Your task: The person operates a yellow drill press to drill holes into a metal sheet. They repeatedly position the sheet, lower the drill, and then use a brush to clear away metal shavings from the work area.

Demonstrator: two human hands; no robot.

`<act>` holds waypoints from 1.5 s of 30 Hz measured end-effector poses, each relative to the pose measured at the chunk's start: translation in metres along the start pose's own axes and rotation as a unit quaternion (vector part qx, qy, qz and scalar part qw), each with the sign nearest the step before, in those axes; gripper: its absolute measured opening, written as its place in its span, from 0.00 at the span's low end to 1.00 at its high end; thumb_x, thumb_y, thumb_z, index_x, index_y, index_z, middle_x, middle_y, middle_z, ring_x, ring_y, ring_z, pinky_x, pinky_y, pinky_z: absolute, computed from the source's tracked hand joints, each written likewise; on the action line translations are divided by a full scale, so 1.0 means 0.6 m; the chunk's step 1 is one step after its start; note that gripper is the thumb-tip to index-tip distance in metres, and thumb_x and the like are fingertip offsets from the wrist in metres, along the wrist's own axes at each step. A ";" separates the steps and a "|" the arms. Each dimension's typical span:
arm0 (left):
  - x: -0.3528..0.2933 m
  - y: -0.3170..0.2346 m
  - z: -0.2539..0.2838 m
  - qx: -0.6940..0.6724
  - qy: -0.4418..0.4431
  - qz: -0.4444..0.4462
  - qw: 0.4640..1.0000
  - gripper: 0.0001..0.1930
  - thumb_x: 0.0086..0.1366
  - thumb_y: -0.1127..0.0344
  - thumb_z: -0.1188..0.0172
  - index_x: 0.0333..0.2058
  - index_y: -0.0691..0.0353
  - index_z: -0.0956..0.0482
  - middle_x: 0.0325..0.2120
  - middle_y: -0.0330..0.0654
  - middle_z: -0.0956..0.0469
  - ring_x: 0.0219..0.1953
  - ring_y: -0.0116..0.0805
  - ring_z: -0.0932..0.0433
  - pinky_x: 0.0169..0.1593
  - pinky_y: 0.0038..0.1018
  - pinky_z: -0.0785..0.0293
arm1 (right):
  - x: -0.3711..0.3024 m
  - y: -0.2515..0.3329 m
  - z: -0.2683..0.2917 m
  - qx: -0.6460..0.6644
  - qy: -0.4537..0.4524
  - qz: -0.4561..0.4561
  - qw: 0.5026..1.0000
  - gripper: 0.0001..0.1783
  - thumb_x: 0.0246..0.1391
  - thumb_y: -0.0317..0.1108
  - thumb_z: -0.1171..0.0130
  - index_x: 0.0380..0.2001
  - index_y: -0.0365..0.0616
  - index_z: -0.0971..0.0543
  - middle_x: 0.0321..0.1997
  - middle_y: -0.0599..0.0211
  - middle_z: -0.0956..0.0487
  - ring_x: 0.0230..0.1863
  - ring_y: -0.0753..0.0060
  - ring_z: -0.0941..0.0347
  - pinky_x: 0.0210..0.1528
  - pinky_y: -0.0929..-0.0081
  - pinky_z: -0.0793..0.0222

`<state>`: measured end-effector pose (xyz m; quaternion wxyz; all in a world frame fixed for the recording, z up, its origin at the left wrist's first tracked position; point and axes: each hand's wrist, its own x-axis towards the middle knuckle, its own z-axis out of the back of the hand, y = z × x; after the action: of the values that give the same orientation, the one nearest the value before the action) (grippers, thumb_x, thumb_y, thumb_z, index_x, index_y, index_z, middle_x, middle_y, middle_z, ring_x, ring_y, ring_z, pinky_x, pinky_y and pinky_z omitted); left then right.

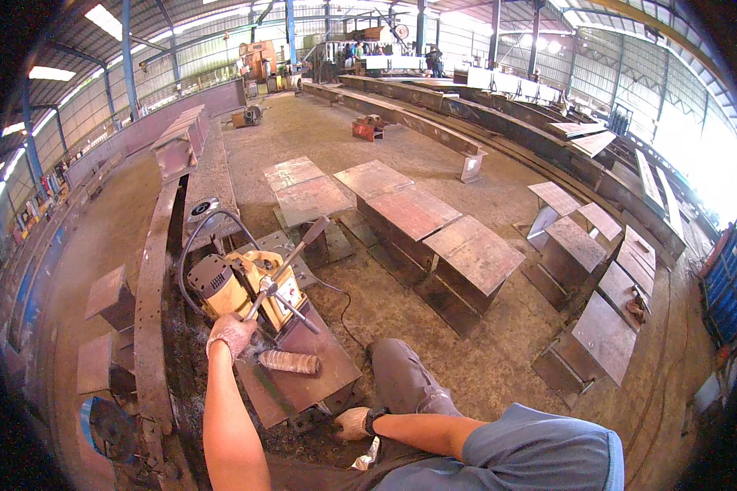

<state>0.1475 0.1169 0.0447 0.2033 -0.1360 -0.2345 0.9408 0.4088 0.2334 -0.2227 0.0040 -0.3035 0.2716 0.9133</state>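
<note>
Workshop floor, person crouched over a job, viewed from the head.

Left hand [231,332], in a worn work glove, is curled around the lower end of one long metal feed handle [291,262] of a yellow-and-tan magnetic drill press [246,285]. The fingers are wrapped on the bar, not spread. The grip sits low on the lever, close to the hub, which suits turning the feed while the forearm stays straight.

The drill sits on a rusty brown steel plate [303,380], at about 11 o'clock from the person's knee [393,360]. It stands at the plate's far edge, presumably so its base bears flat on the steel. A black power cable [190,254] loops up from its motor end, away from the handles.

A short ribbed rusty cylinder [289,362] lies on its side on the plate, just beside the left hand at 4 o'clock.

Right hand [353,423], gloved with a dark wristband, rests low at the plate's near corner. Whether it presses or grips the edge I cannot tell; fingers are hidden.

A long rusty steel beam [151,327] runs past at 9 o'clock. More rusty plates on stands [475,254] sit at 1 o'clock, well apart.
</note>
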 end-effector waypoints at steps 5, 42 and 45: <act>0.013 0.024 -0.008 0.014 -0.014 -0.008 1.000 0.23 0.61 0.53 0.40 0.42 0.69 0.13 0.31 0.57 0.14 0.33 0.50 0.13 0.41 0.45 0.19 | -0.002 0.012 0.005 -0.002 0.014 -0.005 1.000 0.31 0.62 0.58 0.42 0.55 0.45 0.16 0.56 0.47 0.15 0.60 0.44 0.21 0.63 0.50 0.28; 0.004 0.017 -0.008 -0.004 -0.009 -0.008 1.000 0.22 0.61 0.52 0.39 0.37 0.70 0.13 0.25 0.54 0.15 0.27 0.47 0.13 0.37 0.43 0.19 | 0.009 0.000 -0.006 -0.011 0.004 0.002 1.000 0.33 0.62 0.59 0.46 0.56 0.45 0.17 0.56 0.46 0.15 0.60 0.43 0.21 0.63 0.50 0.27; -0.001 0.010 -0.007 -0.016 -0.002 -0.002 1.000 0.21 0.61 0.53 0.39 0.36 0.70 0.13 0.24 0.54 0.15 0.26 0.46 0.14 0.36 0.42 0.19 | 0.011 -0.004 -0.007 -0.004 0.008 0.001 1.000 0.33 0.62 0.60 0.46 0.56 0.45 0.17 0.55 0.46 0.15 0.60 0.43 0.21 0.62 0.50 0.27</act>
<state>0.1474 0.1133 0.0383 0.2026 -0.1370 -0.2503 0.9368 0.4062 0.2323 -0.2303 -0.0005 -0.3109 0.2681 0.9119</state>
